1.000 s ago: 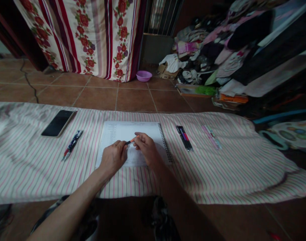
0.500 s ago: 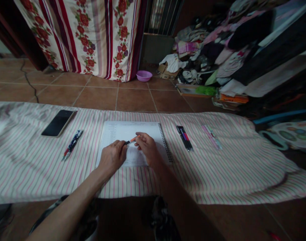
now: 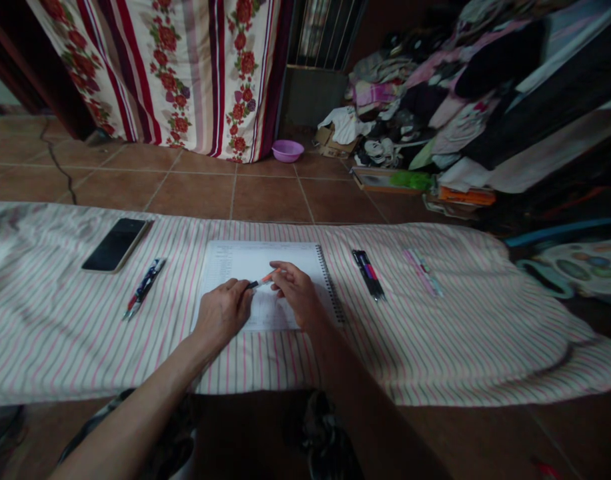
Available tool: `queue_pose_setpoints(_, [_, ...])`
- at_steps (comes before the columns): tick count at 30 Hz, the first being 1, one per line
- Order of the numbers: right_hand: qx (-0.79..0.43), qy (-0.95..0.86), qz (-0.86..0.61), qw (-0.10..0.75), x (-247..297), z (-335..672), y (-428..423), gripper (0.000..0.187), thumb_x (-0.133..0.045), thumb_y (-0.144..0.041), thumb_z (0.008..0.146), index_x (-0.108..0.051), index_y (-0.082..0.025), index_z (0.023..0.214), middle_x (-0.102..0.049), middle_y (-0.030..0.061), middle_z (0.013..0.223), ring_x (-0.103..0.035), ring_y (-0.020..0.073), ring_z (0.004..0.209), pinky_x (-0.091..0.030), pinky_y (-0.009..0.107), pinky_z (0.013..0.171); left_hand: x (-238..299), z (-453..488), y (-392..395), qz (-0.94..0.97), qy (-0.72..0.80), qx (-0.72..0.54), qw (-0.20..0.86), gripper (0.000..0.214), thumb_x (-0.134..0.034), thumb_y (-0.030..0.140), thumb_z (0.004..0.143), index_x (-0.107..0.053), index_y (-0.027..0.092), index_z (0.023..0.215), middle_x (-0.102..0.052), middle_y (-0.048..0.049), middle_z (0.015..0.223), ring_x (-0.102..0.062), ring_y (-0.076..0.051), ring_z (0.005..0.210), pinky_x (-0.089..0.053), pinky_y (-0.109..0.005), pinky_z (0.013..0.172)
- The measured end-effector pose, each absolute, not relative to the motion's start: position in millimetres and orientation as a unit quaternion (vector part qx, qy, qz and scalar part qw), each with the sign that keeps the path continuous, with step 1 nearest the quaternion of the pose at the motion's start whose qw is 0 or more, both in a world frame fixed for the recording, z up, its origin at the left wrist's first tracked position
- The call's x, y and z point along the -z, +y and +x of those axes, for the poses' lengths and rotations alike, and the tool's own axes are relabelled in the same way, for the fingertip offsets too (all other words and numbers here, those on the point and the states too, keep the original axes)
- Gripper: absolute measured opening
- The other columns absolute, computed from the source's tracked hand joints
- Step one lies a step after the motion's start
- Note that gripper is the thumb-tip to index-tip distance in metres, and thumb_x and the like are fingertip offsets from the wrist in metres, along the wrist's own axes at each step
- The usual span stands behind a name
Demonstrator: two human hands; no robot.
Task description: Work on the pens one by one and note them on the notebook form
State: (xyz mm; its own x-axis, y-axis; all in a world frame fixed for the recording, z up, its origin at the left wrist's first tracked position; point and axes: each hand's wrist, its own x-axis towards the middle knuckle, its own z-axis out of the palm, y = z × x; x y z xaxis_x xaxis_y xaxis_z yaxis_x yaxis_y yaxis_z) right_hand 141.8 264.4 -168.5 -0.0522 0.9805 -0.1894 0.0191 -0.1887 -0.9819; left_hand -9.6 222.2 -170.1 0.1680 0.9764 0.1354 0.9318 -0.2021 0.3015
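A white spiral notebook [image 3: 255, 261] lies open on a pink-striped cloth [image 3: 435, 333]. Both of my hands rest over its lower half. My left hand [image 3: 224, 311] and my right hand [image 3: 299, 293] are closed on the two ends of an orange and black pen [image 3: 262, 280], held just above the page. The left fingers pinch the dark end, the right fingers the orange end.
A black phone [image 3: 116, 245] and a few pens [image 3: 144, 288] lie left of the notebook. More pens [image 3: 368, 274] and a pale ruler-like strip [image 3: 423, 272] lie to the right. Beyond the cloth are floor tiles, a floral curtain [image 3: 185, 73], a purple bowl [image 3: 287, 151] and piled clothes [image 3: 435, 93].
Hardly anything differs. My hands stay on the pen over the notebook, with only a slight shift of the right hand.
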Motion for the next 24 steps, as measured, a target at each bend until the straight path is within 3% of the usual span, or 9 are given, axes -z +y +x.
queue_pose_setpoints(24, [-0.606,-0.393,-0.519,0.457,165.7,146.4,266.7,0.031,-0.062,-0.027,0.065,-0.062,-0.017,0.094,-0.062,-0.0009,0.07,-0.05,0.0082,0.056,-0.036,0.02,0.049,171.6,-11.5,222.3,0.757,0.634,-0.141,0.076,0.032,-0.031,0.033,0.091,-0.059,0.017,0.094,-0.061,-0.004,0.08,-0.059,-0.018,0.071,-0.038,-0.027,0.057])
